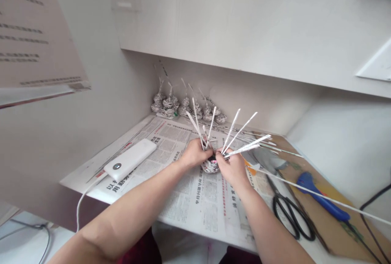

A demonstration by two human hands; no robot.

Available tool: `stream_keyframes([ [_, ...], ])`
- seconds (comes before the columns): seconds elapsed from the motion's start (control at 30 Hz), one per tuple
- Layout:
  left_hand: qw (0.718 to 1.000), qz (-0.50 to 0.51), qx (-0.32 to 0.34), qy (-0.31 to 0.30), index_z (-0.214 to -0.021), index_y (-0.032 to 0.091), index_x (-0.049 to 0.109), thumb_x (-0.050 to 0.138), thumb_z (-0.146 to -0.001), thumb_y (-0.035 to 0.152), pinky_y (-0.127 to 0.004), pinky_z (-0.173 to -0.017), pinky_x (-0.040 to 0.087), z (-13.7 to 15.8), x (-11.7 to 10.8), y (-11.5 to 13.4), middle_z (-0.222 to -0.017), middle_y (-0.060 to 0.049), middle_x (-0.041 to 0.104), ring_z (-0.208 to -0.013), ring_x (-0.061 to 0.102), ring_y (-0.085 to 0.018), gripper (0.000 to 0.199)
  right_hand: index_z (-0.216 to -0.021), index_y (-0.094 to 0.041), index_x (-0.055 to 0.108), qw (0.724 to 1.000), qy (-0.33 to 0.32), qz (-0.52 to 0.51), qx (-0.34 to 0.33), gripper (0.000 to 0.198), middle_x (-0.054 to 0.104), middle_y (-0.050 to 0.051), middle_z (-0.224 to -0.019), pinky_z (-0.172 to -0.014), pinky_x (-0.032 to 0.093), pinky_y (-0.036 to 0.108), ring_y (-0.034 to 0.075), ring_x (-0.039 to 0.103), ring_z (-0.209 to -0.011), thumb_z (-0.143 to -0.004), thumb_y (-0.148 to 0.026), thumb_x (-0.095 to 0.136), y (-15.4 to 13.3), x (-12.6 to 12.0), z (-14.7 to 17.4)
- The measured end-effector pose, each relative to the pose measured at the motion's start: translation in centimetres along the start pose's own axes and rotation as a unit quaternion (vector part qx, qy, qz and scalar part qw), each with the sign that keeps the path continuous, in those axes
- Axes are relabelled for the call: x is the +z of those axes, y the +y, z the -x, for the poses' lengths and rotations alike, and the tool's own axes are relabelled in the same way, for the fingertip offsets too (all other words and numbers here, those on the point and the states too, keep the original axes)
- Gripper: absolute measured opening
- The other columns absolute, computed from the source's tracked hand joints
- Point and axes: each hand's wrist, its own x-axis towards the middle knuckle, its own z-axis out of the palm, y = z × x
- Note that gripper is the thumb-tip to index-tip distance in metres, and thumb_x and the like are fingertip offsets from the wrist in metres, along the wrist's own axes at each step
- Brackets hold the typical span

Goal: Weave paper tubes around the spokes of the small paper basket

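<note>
A small round basket woven from rolled newspaper strips (210, 167) is between my hands, low over the newspaper-covered table. Several stiff paper stakes (231, 130) fan upward and outward from its rim. My left hand (197, 152) is closed on the left side of the rim, thumb at the opening. On the other side, my right hand (229, 166) pinches the rim near the stakes. One long thin paper strand (320, 195) runs from near my right hand toward the right edge. My fingertips partly cover the rim.
Newspaper sheets (180, 211) cover the table. Several woven gourd-shaped pieces (169, 103) stand along the back wall. A white power bank (131, 159) with a cable lies left. Black scissors (293, 215), a blue glue gun (320, 196) and cardboard (339, 235) lie right. An overhanging panel (244, 23) is above.
</note>
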Motion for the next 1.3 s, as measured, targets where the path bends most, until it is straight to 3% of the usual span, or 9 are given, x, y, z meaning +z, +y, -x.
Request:
stream_keyframes([
  [0.13, 0.998, 0.049, -0.015, -0.027, -0.089, 0.014, 0.065, 0.06, -0.072, 0.022, -0.025, -0.072, 0.049, -0.3, -0.4, -0.2, -0.084, -0.004, 0.07, -0.076, 0.063, -0.015, 0.02, -0.083, -0.019, 0.068, 1.0, -0.001, 0.0, 0.01, 0.021, 0.07, 0.003, -0.066, -0.062, 0.048, 0.025, 0.019, 0.068, -0.065, -0.077, -0.032, 0.052, 0.1, 0.0, 0.0],
  [0.23, 0.986, 0.101, -0.03, -0.129, -0.1, 0.013, 0.066, 0.064, -0.07, 0.024, -0.028, -0.078, 0.05, -0.4, -1.5, 0.0, -0.094, -0.008, 0.071, -0.083, 0.065, -0.018, 0.032, -0.085, -0.019, 0.07, 1.0, -0.004, -0.007, 0.021, 0.023, 0.071, 0.003, -0.067, -0.063, 0.049, 0.025, 0.019, 0.068, -0.066, -0.075, -0.029, 0.052, 0.1, 0.1, -0.1],
  [0.3, 0.969, 0.134, -0.043, -0.203, -0.112, 0.013, 0.062, 0.07, -0.063, 0.021, -0.03, -0.081, 0.05, -0.5, -2.6, 0.3, -0.101, -0.009, 0.07, -0.09, 0.065, -0.021, 0.05, -0.084, -0.019, 0.071, 1.0, -0.006, -0.008, 0.024, 0.024, 0.072, 0.003, -0.067, -0.064, 0.049, 0.025, 0.019, 0.069, -0.068, -0.075, -0.028, 0.051, 0.1, 0.1, -0.1],
  [0.43, 0.957, 0.131, -0.046, -0.255, -0.113, 0.017, 0.065, 0.074, -0.056, 0.017, -0.032, -0.082, 0.05, -0.7, -4.5, 0.7, -0.101, -0.007, 0.071, -0.093, 0.064, -0.023, 0.057, -0.083, -0.019, 0.072, 0.999, -0.013, -0.018, 0.031, 0.024, 0.072, 0.003, -0.066, -0.063, 0.05, 0.024, 0.019, 0.069, -0.067, -0.074, -0.026, 0.051, 0.2, 0.1, -0.2],
  [0.7, 0.955, 0.149, -0.062, -0.25, -0.111, 0.016, 0.066, 0.062, -0.075, 0.027, -0.031, -0.087, 0.049, -1.0, -4.2, -0.2, -0.111, -0.008, 0.069, -0.101, 0.062, -0.021, 0.038, -0.086, -0.02, 0.072, 0.998, -0.025, -0.036, 0.035, 0.024, 0.073, 0.002, -0.071, -0.063, 0.051, 0.024, 0.018, 0.069, -0.065, -0.075, -0.026, 0.051, 0.5, 0.2, -0.1],
  [1.0, 0.956, 0.155, -0.04, -0.248, -0.105, 0.014, 0.068, 0.065, -0.075, 0.034, -0.026, -0.068, 0.05, -1.4, -3.7, -1.1, -0.093, -0.007, 0.072, -0.073, 0.063, -0.015, 0.036, -0.077, -0.02, 0.071, 1.0, -0.013, 0.002, 0.024, 0.018, 0.071, 0.002, -0.068, -0.059, 0.049, 0.025, 0.018, 0.067, -0.066, -0.074, -0.028, 0.055, -0.1, 0.1, 0.1],
  [1.17, 0.96, 0.14, -0.044, -0.239, -0.104, 0.012, 0.068, 0.066, -0.074, 0.036, -0.023, -0.064, 0.048, -1.5, -3.4, -1.2, -0.091, -0.008, 0.071, -0.072, 0.061, -0.015, 0.039, -0.079, -0.021, 0.07, 0.998, -0.027, -0.025, 0.047, 0.019, 0.071, 0.003, -0.073, -0.054, 0.047, 0.023, 0.017, 0.066, -0.063, -0.077, -0.035, 0.057, -0.4, 0.1, 0.1],
  [1.3, 0.966, 0.114, -0.011, -0.23, -0.103, 0.013, 0.069, 0.066, -0.074, 0.037, -0.025, -0.074, 0.049, -1.4, -3.5, -0.8, -0.091, -0.006, 0.072, -0.08, 0.064, -0.018, 0.038, -0.071, -0.018, 0.067, 0.999, -0.023, -0.019, 0.027, 0.029, 0.066, 0.003, -0.061, -0.049, 0.042, 0.023, 0.016, 0.061, -0.055, -0.08, -0.044, 0.056, 0.1, 0.4, 0.0],
])
